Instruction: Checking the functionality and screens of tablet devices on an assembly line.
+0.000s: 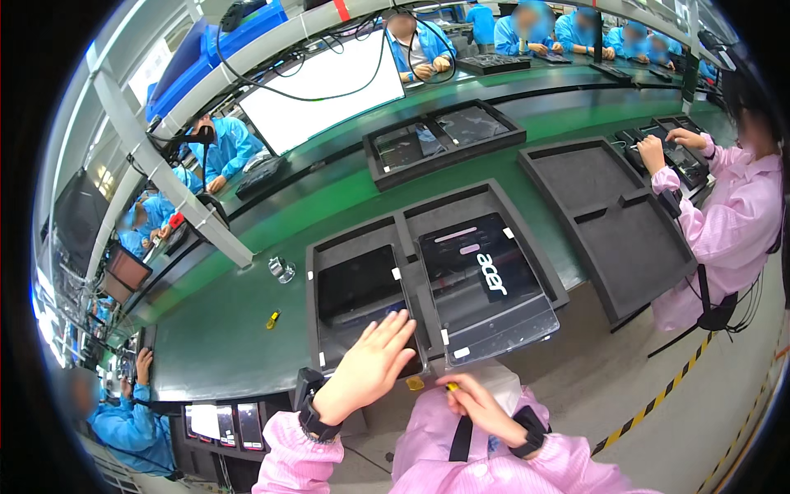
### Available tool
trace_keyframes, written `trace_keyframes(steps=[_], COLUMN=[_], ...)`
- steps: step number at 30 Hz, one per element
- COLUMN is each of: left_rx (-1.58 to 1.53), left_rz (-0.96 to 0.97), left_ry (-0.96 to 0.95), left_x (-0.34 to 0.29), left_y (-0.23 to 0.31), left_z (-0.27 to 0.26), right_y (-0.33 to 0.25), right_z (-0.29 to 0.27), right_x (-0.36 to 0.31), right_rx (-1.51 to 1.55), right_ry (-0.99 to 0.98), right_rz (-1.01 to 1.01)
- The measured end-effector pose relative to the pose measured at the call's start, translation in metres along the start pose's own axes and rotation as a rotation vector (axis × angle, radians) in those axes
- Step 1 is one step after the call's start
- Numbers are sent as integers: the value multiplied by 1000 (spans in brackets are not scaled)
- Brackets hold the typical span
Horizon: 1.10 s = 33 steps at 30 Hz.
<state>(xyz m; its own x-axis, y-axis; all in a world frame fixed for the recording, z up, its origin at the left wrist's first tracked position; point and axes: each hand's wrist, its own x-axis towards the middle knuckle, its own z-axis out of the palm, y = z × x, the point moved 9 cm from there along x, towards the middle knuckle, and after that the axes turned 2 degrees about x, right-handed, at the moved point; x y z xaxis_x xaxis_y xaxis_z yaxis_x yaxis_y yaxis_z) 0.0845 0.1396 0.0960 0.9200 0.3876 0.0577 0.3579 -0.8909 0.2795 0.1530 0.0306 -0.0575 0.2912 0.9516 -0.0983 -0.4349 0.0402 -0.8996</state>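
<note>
In front of me a black foam tray (401, 227) with two compartments holds two tablets. Over the near end of the dark-screened left tablet (354, 288) lies my left hand (370, 366), its fingers stretched out. The right tablet (461, 272) has a lit logo on its black screen, and its near end overhangs the tray, covered by clear film. My right hand (485, 407), below that end, pinches a small yellow thing (452, 386) whose kind I cannot make out. A yellow piece (415, 384) shows at the left tablet's near edge.
On the green table (222, 354) lie a small yellow-and-black tool (273, 319) and a shiny roll (281, 269). An empty foam tray (634, 263) stands at right, beside a co-worker in pink (724, 214). Another tray with tablets (444, 140) sits farther back. A metal post (164, 165) rises at left.
</note>
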Motion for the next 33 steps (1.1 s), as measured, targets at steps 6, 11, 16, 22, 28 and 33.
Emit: trace_keyframes(steps=[6, 11, 16, 22, 28, 33], left_rx=[6, -15, 88, -13, 194, 369], left_rz=[-27, -36, -66, 133, 193, 355], left_ry=[46, 50, 20, 181, 71, 82], left_x=[-20, -24, -15, 47, 84, 75], left_y=[-20, -23, -16, 84, 101, 107], left_z=[14, 17, 10, 47, 73, 1], right_y=[8, -4, -2, -121, -168, -140], right_z=[71, 70, 53, -100, -235, -320], right_x=[25, 19, -48, -67, -114, -115], right_rx=[72, -35, -196, -408, -152, 41], right_ry=[-252, -133, -209, 538, 1101, 1209], right_rz=[166, 43, 134, -295, -654, -560])
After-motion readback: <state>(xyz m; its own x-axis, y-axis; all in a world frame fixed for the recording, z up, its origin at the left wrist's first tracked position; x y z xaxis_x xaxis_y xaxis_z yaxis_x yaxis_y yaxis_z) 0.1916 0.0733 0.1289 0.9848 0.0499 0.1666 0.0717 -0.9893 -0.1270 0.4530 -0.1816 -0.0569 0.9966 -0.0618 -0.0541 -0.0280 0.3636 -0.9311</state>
